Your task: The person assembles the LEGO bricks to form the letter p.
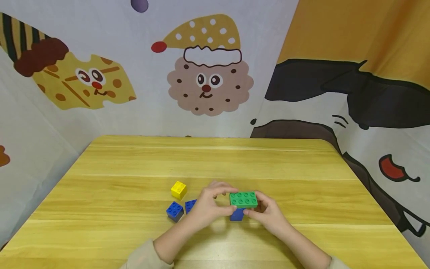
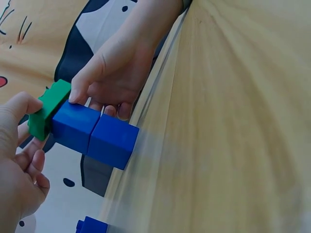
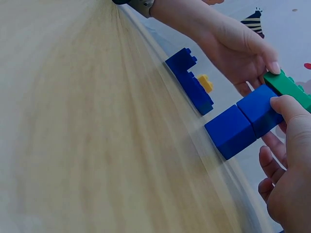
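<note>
A green eight-stud toy brick (image 1: 243, 200) lies across the top of two stacked blue bricks (image 2: 95, 133), overhanging to the right in the head view. The stack stands upright on the table. My left hand (image 1: 209, 205) pinches the green brick's left end between thumb and fingers. My right hand (image 1: 270, 216) holds its other end; the thumb (image 3: 286, 104) lies by the seam with the upper blue brick, and the fingers are partly hidden behind. Whether the green brick is fully pressed onto the blue one, I cannot tell.
Left of the stack lie a yellow brick (image 1: 178, 189), a blue brick (image 1: 175, 211) and another blue brick (image 1: 189, 204), partly covered by my left hand. The wooden table (image 1: 215, 160) reaches back to a cartoon-printed cloth (image 1: 147, 123).
</note>
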Demonstrator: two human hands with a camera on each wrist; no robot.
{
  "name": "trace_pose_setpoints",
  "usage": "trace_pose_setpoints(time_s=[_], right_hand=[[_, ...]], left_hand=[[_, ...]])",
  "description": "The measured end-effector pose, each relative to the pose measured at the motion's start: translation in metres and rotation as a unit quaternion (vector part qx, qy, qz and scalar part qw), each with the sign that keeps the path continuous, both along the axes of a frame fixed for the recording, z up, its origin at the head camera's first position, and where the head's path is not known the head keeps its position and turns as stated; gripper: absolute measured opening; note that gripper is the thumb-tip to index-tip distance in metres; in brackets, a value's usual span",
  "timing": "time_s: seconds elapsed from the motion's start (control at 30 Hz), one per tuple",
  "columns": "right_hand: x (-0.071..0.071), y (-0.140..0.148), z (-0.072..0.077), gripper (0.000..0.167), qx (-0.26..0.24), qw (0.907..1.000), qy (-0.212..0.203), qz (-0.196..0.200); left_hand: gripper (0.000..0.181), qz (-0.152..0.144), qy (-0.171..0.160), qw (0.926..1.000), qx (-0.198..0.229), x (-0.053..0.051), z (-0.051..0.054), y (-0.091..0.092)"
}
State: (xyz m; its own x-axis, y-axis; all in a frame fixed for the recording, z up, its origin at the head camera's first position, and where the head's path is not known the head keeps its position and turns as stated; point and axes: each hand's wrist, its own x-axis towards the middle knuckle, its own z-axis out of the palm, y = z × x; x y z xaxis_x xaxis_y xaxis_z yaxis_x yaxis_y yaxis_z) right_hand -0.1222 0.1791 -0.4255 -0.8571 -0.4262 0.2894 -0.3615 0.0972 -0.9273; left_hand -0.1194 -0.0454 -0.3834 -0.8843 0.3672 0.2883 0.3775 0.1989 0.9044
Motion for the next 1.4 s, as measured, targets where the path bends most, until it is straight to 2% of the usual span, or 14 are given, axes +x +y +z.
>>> trace_pose_setpoints(time_s=[0.5,0.87,1.13,1.4], right_hand=[[0.0013,0.0006,0.0016,0.034,-0.005,0.9999,-0.011,0.008],[-0.0001,-0.0003,0.001,0.038,-0.018,0.9998,-0.01,0.008],[-0.0003,-0.0003,0.0015,0.04,-0.004,0.9999,-0.013,-0.007],[0.0,0.0001,-0.0003,0.034,-0.009,0.9999,0.0,0.007]], left_hand=[[0.04,-0.016,0.011,0.9997,-0.014,0.0,-0.0028,0.0011],[0.04,-0.047,0.029,0.9984,-0.013,-0.0004,-0.0029,-0.0004],[0.039,-0.063,0.055,0.995,-0.054,-0.0007,-0.0011,-0.003],[0.04,-0.048,0.086,0.9913,-0.087,-0.0001,0.0019,-0.005]])
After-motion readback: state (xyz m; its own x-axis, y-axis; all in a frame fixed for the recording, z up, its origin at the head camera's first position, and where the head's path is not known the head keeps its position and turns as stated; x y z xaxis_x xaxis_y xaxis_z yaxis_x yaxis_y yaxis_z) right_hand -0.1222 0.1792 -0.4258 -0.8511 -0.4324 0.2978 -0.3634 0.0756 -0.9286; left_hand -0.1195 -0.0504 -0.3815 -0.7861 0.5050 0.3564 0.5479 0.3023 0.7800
